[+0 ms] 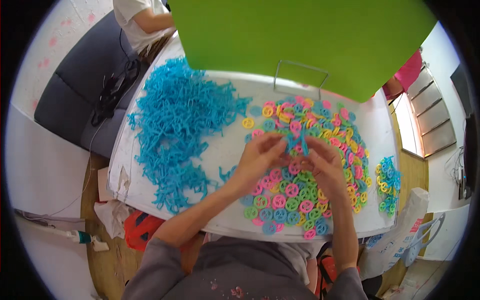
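Observation:
Above the wheel pile, my left hand [262, 157] and my right hand [326, 167] meet with fingers closed on a thin, branching blue plastic piece [298, 142]. Pink shows close to it, but I cannot tell whether a wheel is fixed to the piece or lies behind. Beneath and around both hands spreads a heap of small spoked plastic wheels [292, 190] in pink, yellow, green and blue. To the left rises a large tangled pile of similar blue plastic pieces [172, 110]. Several wheels with blue pieces among them form a small heap [386, 185] at the table's right edge.
A green board [300, 40] stands across the far side of the white table [225, 145], with a wire frame [301, 79] before it. One person [145, 22] is at the far left, another [405, 75] at the far right. A dark sofa [75, 85] adjoins the left side.

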Demonstrator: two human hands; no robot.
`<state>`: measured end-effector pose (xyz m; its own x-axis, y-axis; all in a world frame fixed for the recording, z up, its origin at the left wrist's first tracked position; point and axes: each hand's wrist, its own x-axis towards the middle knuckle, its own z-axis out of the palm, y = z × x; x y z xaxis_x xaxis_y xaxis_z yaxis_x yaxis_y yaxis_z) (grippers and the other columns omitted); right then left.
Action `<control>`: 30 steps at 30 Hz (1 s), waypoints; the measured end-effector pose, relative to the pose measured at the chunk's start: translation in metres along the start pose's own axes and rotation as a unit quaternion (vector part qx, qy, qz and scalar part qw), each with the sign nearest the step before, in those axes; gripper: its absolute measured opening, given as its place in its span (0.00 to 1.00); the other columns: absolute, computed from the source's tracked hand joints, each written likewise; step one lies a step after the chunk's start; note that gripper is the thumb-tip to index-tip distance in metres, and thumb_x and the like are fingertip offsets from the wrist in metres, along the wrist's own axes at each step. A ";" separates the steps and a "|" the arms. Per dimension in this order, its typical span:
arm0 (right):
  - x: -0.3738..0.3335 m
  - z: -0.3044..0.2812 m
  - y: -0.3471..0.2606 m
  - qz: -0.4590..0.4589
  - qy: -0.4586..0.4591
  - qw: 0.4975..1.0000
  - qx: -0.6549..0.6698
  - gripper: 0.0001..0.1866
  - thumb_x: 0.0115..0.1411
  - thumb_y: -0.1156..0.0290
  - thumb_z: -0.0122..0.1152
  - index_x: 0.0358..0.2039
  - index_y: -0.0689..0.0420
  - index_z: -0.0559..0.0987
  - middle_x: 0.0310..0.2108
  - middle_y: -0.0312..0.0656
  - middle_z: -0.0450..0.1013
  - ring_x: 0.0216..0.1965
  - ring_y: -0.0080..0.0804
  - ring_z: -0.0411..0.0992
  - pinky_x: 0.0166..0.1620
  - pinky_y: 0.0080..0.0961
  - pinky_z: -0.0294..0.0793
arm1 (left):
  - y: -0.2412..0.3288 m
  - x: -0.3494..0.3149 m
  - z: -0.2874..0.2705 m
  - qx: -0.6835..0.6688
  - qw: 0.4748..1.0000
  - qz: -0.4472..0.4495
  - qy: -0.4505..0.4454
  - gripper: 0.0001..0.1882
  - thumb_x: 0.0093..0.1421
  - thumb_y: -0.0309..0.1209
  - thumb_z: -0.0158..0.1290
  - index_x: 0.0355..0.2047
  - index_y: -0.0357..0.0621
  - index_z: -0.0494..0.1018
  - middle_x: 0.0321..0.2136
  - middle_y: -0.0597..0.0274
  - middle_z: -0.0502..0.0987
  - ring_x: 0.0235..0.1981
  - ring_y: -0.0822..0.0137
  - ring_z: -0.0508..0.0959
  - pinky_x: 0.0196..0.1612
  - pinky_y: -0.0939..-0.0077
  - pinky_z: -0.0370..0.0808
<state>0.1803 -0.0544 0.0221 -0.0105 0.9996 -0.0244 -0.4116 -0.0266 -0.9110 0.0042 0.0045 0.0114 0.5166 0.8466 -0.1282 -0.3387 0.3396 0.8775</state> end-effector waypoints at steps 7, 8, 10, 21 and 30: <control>0.002 -0.002 0.009 -0.030 -0.031 0.989 -0.143 0.22 0.60 0.72 0.56 0.54 0.62 0.65 0.52 0.41 0.66 0.43 0.31 0.73 0.43 0.27 0.75 | 0.020 0.003 -0.023 -0.035 0.981 -0.147 -0.125 0.18 0.62 0.34 0.51 0.50 0.39 0.69 0.33 0.65 0.77 0.30 0.77 0.77 0.34 0.83 0.77; 0.003 0.000 0.010 -0.028 -0.029 0.989 -0.141 0.22 0.60 0.72 0.56 0.54 0.62 0.65 0.52 0.41 0.66 0.43 0.31 0.73 0.43 0.27 0.75 | 0.023 0.002 -0.024 -0.035 0.980 -0.150 -0.125 0.18 0.62 0.34 0.51 0.50 0.39 0.69 0.33 0.65 0.77 0.30 0.77 0.77 0.34 0.83 0.77; 0.006 0.007 0.011 -0.108 -0.055 0.980 -0.157 0.17 0.60 0.72 0.56 0.49 0.62 0.70 0.49 0.41 0.67 0.43 0.29 0.72 0.44 0.26 0.74 | 0.027 -0.001 -0.027 0.015 0.966 -0.152 -0.209 0.19 0.61 0.35 0.52 0.50 0.39 0.69 0.35 0.64 0.77 0.29 0.78 0.77 0.32 0.84 0.76; -0.002 0.003 0.012 -0.117 0.026 0.985 -0.126 0.10 0.59 0.78 0.57 0.42 0.65 0.76 0.33 0.39 0.77 0.37 0.21 0.74 0.41 0.17 0.73 | 0.045 -0.034 -0.040 0.732 0.653 0.193 0.034 0.14 0.48 0.31 0.62 0.34 0.41 0.74 0.27 0.58 0.73 0.30 0.59 0.74 0.30 0.70 0.71; 0.001 0.011 0.009 -0.088 0.024 0.994 -0.055 0.11 0.59 0.79 0.57 0.42 0.65 0.75 0.36 0.41 0.76 0.37 0.23 0.74 0.41 0.19 0.73 | 0.039 -0.026 -0.029 0.558 0.820 0.091 0.085 0.10 0.50 0.24 0.60 0.33 0.39 0.73 0.27 0.61 0.75 0.24 0.68 0.75 0.25 0.78 0.70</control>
<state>0.1668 -0.0534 0.0183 0.0966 0.9878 0.1218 -0.3003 0.1456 -0.9427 -0.0448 0.0076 0.0356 0.3890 0.9184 0.0722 0.5822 -0.3059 0.7533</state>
